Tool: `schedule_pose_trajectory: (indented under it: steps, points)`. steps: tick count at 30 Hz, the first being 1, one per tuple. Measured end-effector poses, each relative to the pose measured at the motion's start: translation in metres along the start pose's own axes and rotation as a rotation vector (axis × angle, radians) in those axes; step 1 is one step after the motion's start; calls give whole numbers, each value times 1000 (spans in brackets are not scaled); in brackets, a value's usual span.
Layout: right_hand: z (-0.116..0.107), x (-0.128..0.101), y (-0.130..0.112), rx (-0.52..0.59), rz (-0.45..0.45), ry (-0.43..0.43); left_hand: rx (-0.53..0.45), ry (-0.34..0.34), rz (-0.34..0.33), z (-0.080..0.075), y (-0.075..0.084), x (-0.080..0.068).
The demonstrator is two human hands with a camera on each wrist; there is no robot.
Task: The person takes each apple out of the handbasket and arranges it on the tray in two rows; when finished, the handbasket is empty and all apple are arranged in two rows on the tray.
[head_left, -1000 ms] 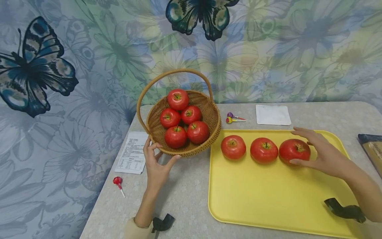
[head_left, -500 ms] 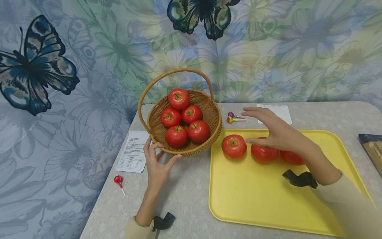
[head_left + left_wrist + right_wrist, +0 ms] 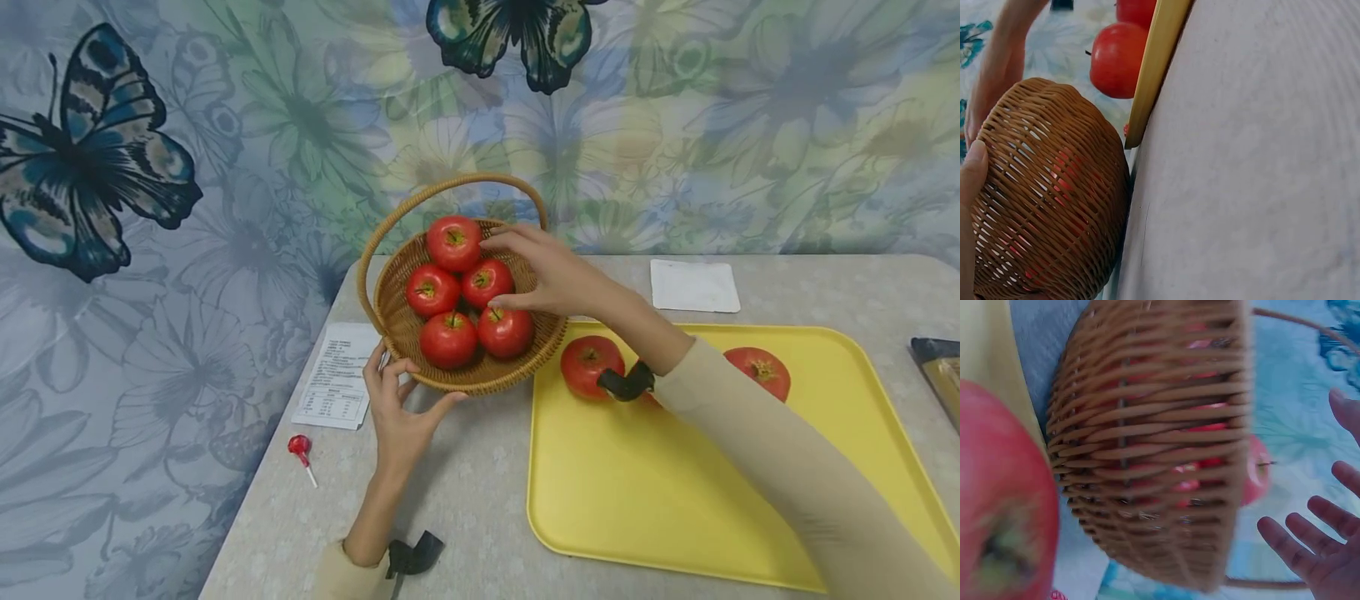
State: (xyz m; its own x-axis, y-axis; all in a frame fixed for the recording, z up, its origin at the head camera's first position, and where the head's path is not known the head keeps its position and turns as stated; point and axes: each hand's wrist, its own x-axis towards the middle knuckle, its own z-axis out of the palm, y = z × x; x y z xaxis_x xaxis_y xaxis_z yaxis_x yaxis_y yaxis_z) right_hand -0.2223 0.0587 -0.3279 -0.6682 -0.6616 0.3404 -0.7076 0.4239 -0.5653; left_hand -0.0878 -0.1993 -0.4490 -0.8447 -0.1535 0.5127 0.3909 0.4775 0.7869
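Here, a wicker basket (image 3: 465,333) on the grey bench (image 3: 465,517), five red apples heaped inside under its arched handle. Left hand (image 3: 401,412) against the basket's near rim, thumb and fingers curved round the weave and gripping it; same wall filling the left wrist view (image 3: 1047,200), red showing through the gaps. Right hand (image 3: 543,275) reached in over the basket from the far right side, fingers spread and loose, holding nothing, thumb tip near the front right apple (image 3: 506,332) and fingertips by the topmost apple (image 3: 453,242). Possibly touching the middle apple (image 3: 486,282), though contact hard to judge from the head view. In the right wrist view, those fingers (image 3: 1310,550) splayed apart beyond the blurred basket side.

Just right of the basket, a yellow tray (image 3: 675,508) on the bench, one apple (image 3: 591,367) at its near-left corner beside the basket, another (image 3: 759,371) further right, the sleeve crossing between them and hiding that stretch of tray. Left of the basket, a printed paper sheet (image 3: 337,379); nearer, a red lollipop (image 3: 300,450). Behind the tray, a white packet (image 3: 693,286). Butterfly-and-flower cloth as backdrop.
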Motion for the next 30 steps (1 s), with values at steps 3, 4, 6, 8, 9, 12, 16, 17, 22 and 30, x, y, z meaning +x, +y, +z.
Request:
schedule_pose_trajectory:
  steps: [3, 4, 6, 8, 9, 12, 16, 17, 22, 30]
  points:
    - [8, 24, 7, -21, 15, -45, 5, 5, 15, 0, 0, 0]
    - [10, 31, 9, -29, 27, -59, 4, 6, 17, 1, 0, 0]
    - [13, 44, 12, -36, 56, -78, -2, 6, 17, 1, 0, 1]
    - [13, 56, 13, -35, 83, -89, -6, 4, 15, 2, 1, 1]
    - [13, 61, 14, -31, 96, -93, -11, 2, 14, 2, 2, 2]
    - [11, 75, 14, -30, 125, -118, -14, 0, 15, 1, 11, 3]
    - [6, 85, 16, -28, 152, -175, 1, -7, 23, -2, 30, 6]
    - [5, 87, 17, -30, 155, -188, 9, -9, 25, -3, 34, 7]
    - [-4, 94, 17, -47, 175, -222, 4, -13, 17, -5, 39, 8]
    - [20, 108, 22, -101, 166, -247, 7, -3, 25, -2, -3, -1]
